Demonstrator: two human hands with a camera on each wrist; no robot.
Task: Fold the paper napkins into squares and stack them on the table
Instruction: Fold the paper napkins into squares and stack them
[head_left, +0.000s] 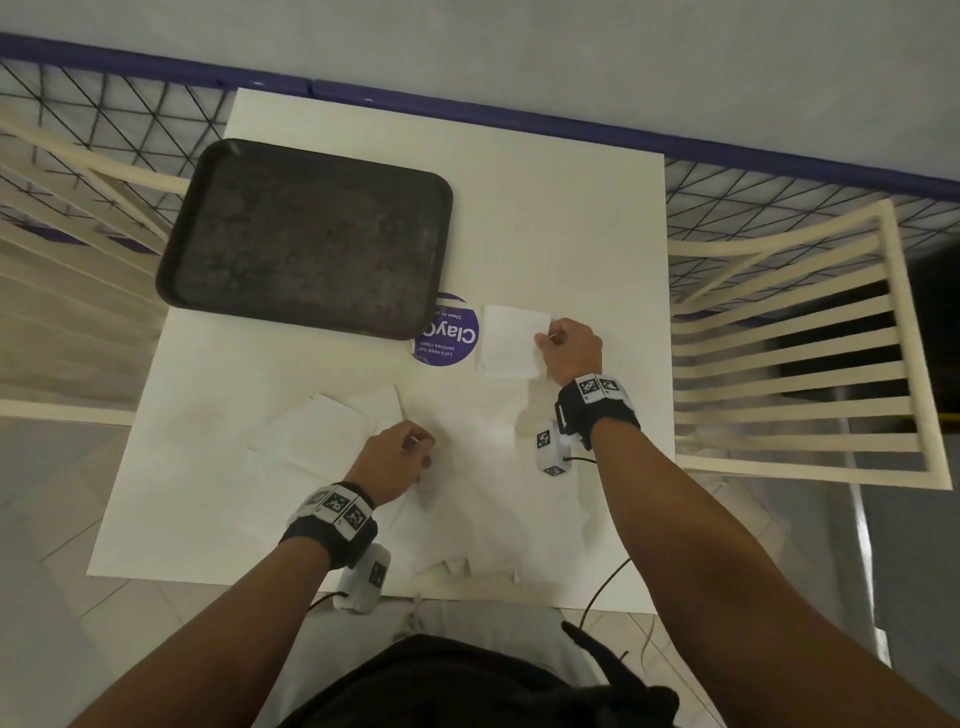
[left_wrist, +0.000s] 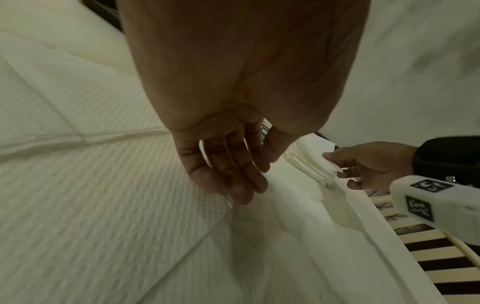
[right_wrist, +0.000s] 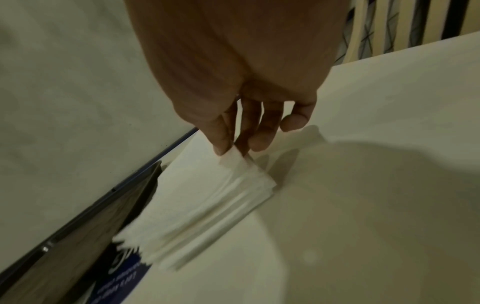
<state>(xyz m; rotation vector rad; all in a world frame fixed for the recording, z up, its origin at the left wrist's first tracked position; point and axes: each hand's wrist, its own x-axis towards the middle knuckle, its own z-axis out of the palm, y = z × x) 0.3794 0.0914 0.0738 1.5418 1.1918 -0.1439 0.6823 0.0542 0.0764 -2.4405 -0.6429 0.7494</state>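
White square table (head_left: 571, 218) by a mesh fence, slatted chairs on both sides, tiled floor below. Dark tray (head_left: 306, 234) sits far-left on the table w/ nothing on it, part-covering a round purple sticker (head_left: 457, 338). Loose unfolded napkins (head_left: 467, 467) spread over the near half, overlapping, some creased; a couple lie flatter at left, approx. under the left wrist. Stack of folded squares (head_left: 511, 340) sits just right of the sticker, several layers visible from the wrist cams. Right hand (head_left: 571, 348) pinches the stack's right-hand corner btw thumb and fingertips, top sheet looks being laid or squared up, can't tell which. Left hand (head_left: 397, 457) has fingers bent down onto a loose napkin near its edge; head view hints at a pinch, wrist view shows fingers fairly straight, so grip unclear. Progress est.: a few squares done and stacked, a good pile still to fold. Mid-task, next napkin likely the one under the left hand.
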